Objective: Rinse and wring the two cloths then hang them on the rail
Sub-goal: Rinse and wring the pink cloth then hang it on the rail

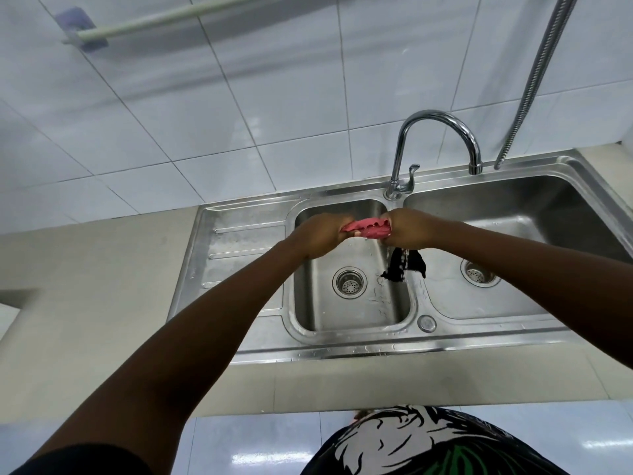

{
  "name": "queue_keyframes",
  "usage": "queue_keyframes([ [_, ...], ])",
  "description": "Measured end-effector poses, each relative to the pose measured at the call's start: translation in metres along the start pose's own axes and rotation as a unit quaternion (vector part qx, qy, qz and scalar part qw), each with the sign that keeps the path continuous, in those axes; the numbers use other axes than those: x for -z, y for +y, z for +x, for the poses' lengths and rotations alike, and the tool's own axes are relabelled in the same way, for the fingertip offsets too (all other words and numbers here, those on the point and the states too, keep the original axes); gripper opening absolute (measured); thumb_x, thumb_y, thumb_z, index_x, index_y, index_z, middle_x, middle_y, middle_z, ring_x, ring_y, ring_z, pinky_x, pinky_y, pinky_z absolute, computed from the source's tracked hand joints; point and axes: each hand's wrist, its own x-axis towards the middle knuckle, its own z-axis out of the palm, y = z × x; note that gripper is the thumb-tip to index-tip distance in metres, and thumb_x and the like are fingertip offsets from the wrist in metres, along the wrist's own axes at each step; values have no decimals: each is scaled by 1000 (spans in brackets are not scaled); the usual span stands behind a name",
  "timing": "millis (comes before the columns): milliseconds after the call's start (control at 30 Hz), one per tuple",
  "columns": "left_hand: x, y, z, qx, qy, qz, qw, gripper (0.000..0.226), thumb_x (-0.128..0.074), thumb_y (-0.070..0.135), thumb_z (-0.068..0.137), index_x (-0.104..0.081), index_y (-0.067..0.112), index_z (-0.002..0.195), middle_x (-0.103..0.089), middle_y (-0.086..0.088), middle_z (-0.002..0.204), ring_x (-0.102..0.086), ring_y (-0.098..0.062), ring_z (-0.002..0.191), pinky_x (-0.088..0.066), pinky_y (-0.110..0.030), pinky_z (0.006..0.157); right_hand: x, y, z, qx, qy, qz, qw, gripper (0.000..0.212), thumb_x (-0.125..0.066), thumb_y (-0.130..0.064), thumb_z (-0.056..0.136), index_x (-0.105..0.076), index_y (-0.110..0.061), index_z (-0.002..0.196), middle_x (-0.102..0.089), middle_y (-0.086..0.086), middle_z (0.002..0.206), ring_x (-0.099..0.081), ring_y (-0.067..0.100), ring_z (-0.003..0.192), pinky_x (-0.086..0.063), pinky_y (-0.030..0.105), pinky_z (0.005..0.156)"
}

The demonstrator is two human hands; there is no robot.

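A pink cloth (368, 229) is bunched and stretched between my left hand (322, 234) and my right hand (409, 229), both closed tight on its ends above the left basin of the steel sink (246, 255). Water drips from it. A black cloth (402, 265) lies draped over the divider between the two basins, just under my right hand. The pale rail (164, 22) is fixed high on the tiled wall at the upper left, bare.
A curved chrome tap (442, 138) stands behind the divider, its spout over the right basin. A metal hose (534, 80) hangs down the wall at right. Beige countertop (85, 269) surrounds the sink. A drainboard lies left of the basins.
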Motion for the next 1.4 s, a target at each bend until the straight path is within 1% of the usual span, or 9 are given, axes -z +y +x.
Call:
queue_keyframes([
  [100, -2, -2, -1, -14, 48, 41, 998, 19, -48, 31, 97, -58, 15, 96, -69, -7, 90, -61, -26, 82, -41, -32, 68, 3, 1, 3, -11, -21, 56, 998, 30, -65, -27, 79, -53, -12, 102, -62, 11, 92, -61, 26, 85, -48, 36, 73],
  [233, 6, -3, 4, 53, -50, -91, 993, 28, -49, 37, 96, -59, 11, 95, -59, -4, 81, -54, -18, 71, -38, -28, 69, 1, 6, 0, 45, 57, -38, 997, 33, -65, -26, 79, -47, -15, 104, -61, 11, 91, -59, 30, 85, -44, 35, 65],
  [333, 15, -3, 4, 136, -154, -290, 935, 30, -49, 37, 97, -59, 9, 95, -52, -1, 69, -49, -11, 59, -42, -25, 62, 1, 8, 0, 118, 160, -202, 959, 41, -76, -30, 70, -61, -14, 104, -57, 15, 106, -52, 34, 103, -47, 44, 80],
  [467, 22, -3, 4, 190, -240, -447, 840, 24, -51, 35, 97, -55, 11, 97, -46, 2, 63, -56, -9, 60, -56, -26, 65, 5, 2, 1, 131, 151, -160, 967, 27, -61, -11, 80, -59, -18, 106, -66, 12, 97, -58, 33, 91, -47, 39, 78],
  [533, 26, -4, 4, 184, -255, -461, 830, 19, -53, 32, 96, -54, 13, 97, -45, 3, 65, -48, -5, 54, -48, -16, 47, 4, -1, -1, 114, 141, -143, 973, 33, -48, 0, 79, -54, -15, 108, -64, 11, 98, -57, 31, 89, -44, 36, 73],
  [700, 27, -10, 3, 96, -148, -236, 956, 19, -54, 41, 93, -58, 23, 93, -55, 7, 73, -47, -7, 59, -39, -21, 56, 7, -11, -5, 63, 85, -77, 991, 23, -57, -27, 85, -49, -11, 98, -61, 10, 92, -56, 24, 78, -36, 29, 66],
  [833, 16, 1, 1, 25, -69, -85, 994, 31, -50, 41, 95, -61, 15, 107, -64, -3, 87, -61, -22, 84, -42, -30, 73, 11, -15, -3, 40, 77, -78, 993, 28, -66, -38, 79, -60, -13, 91, -68, 10, 89, -62, 26, 85, -35, 26, 69],
  [1033, 12, 1, -8, -27, 109, 104, 988, 22, -43, 29, 97, -59, 19, 108, -72, -6, 100, -65, -27, 88, -50, -33, 72, 17, -24, 2, -16, -3, 36, 999, 10, -63, -21, 81, -59, -12, 81, -47, -5, 63, -52, 20, 71, -34, 21, 56],
  [1400, 8, -3, -10, -84, 183, 142, 969, 29, -58, 14, 82, -61, 22, 110, -72, -5, 83, -65, -28, 66, -46, -28, 55, 12, -26, -1, -68, -53, 276, 957, 19, -63, -15, 78, -51, -13, 63, -42, 4, 53, -36, 16, 42, -32, 20, 42],
])
